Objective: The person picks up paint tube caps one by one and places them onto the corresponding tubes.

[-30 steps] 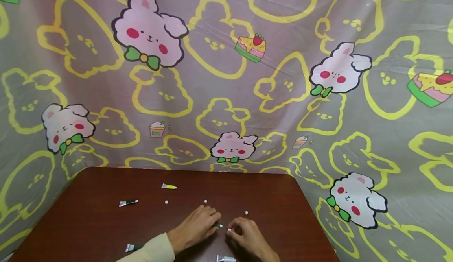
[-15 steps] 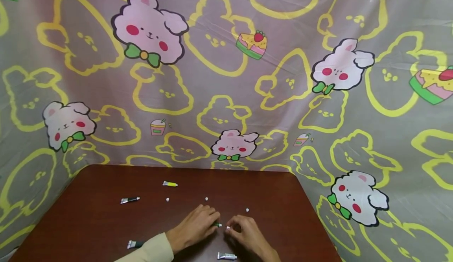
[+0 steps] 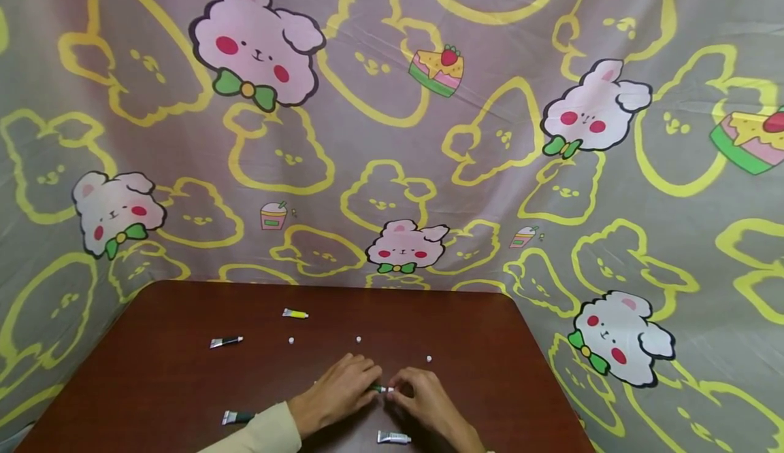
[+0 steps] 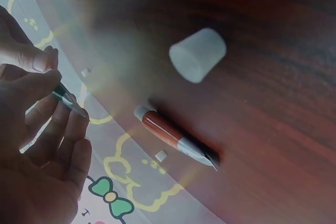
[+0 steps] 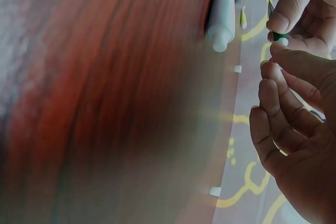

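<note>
Where the brown surface (image 3: 153, 385) nears its front edge, left hand (image 3: 333, 395) pinching a small green tube (image 3: 375, 389) between thumb and curled fingers (image 4: 44, 59), close to the middle of that edge. Right hand (image 3: 429, 405) meeting it from the right, fingers (image 5: 278, 22) clamped on the white cap (image 3: 388, 390) at the tube's tip. Just in front of the right hand, a white tube (image 3: 393, 437) at the front edge. Toward the back left, a yellow tube (image 3: 295, 313) and a black tube (image 3: 226, 341); scattered behind the hands, loose white caps (image 3: 358, 339).
</note>
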`<state>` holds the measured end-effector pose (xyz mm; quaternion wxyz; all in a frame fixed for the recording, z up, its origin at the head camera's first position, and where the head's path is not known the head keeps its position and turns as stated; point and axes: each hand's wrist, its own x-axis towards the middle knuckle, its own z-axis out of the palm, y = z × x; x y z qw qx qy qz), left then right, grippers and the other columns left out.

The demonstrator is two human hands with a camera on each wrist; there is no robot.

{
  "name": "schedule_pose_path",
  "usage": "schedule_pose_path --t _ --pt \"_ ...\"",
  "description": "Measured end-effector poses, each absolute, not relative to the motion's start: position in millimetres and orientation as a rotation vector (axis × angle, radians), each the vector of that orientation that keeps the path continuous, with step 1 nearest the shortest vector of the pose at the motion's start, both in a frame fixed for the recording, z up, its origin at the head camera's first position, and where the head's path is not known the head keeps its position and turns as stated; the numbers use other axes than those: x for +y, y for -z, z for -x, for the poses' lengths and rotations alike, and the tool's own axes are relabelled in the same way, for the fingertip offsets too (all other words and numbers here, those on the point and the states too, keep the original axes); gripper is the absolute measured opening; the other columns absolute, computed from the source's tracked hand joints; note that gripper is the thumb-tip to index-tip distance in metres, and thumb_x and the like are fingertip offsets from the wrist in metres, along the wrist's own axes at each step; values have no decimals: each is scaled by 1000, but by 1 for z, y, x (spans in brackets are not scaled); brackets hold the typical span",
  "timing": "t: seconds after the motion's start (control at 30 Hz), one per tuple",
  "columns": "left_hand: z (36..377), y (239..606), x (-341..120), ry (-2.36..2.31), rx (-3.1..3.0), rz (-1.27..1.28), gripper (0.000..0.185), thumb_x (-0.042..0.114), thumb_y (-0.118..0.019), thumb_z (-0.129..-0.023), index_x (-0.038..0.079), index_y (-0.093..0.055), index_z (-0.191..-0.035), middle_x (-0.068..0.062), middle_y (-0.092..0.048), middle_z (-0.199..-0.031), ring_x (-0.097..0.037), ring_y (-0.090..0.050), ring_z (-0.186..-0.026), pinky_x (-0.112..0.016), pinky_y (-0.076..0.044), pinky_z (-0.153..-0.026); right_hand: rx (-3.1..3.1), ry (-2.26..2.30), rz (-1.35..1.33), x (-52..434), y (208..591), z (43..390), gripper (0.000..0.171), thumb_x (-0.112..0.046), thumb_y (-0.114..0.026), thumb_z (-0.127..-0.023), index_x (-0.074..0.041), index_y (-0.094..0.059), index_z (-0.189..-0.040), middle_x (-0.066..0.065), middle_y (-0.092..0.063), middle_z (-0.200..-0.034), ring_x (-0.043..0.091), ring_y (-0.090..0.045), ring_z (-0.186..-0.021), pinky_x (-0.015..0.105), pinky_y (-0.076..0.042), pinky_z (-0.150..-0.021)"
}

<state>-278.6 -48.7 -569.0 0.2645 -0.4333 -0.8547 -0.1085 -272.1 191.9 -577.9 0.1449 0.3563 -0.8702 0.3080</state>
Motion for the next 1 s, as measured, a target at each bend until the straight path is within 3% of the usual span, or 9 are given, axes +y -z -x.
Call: schedule_pose_path --t 0.4,0.7,1.0 --pt "278 570 -49 320 -2276 1180 30 33 -91 -85 21 -64 -94 11 -65 -90 -9 -61 -83 -24 -43 -70 -2505 -880 -1032 187 580 272 12 -16 -88 -90 -13 -77 -93 -8 -73 -84 -4 -64 -76 12 -50 -70" --pt "277 571 -49 316 -2294 1181 31 34 -90 -86 22 -63 -93 11 -64 -89 -8 -60 -83 -23 -41 -69 -2503 -922 -1059 186 582 273 10 -14 -87 -92 -13 -77 -94 -6 -75 -86 2 -68 -77 19 -55 -69" --pt "277 573 -49 302 -2293 1176 31 35 -91 -85 21 -64 -94 10 -65 -90 -9 -61 -83 -25 -43 -70 -2580 -1016 -995 183 579 271 13 -12 -87 -91 -13 -74 -93 -6 -75 -83 -4 -64 -76 23 -57 -66"
